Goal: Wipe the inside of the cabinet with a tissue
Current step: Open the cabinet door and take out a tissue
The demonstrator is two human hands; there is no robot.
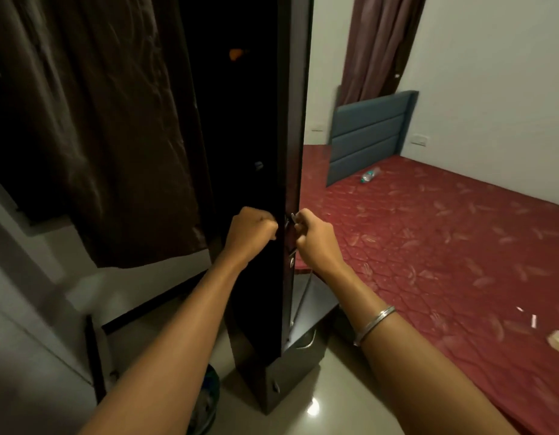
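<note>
Right hand point(315, 238): fingers pinching a small metal key point(293, 217) at the door point(290, 120) edge. Left hand point(251, 229): fingers curled in a fist against the dark cabinet point(250, 127) front; contents unclear. Bangle point(373, 324) on right wrist. Tissue: not discernible. Red mattress point(428, 246) to the right.

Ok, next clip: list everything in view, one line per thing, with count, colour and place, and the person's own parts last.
cabinet: one, dark brown, centre, seen edge-on
key: one, silver, at the cabinet's edge
curtains: two, brown at left, maroon at back right
mattress: one, red patterned, right
headboard: one, blue-grey, against the back wall
bottle: one, clear, lying on the mattress
bangle: one, silver, right wrist
left hand: fist at the cabinet's edge; what it holds is hidden
right hand: grip pinches the key
</note>
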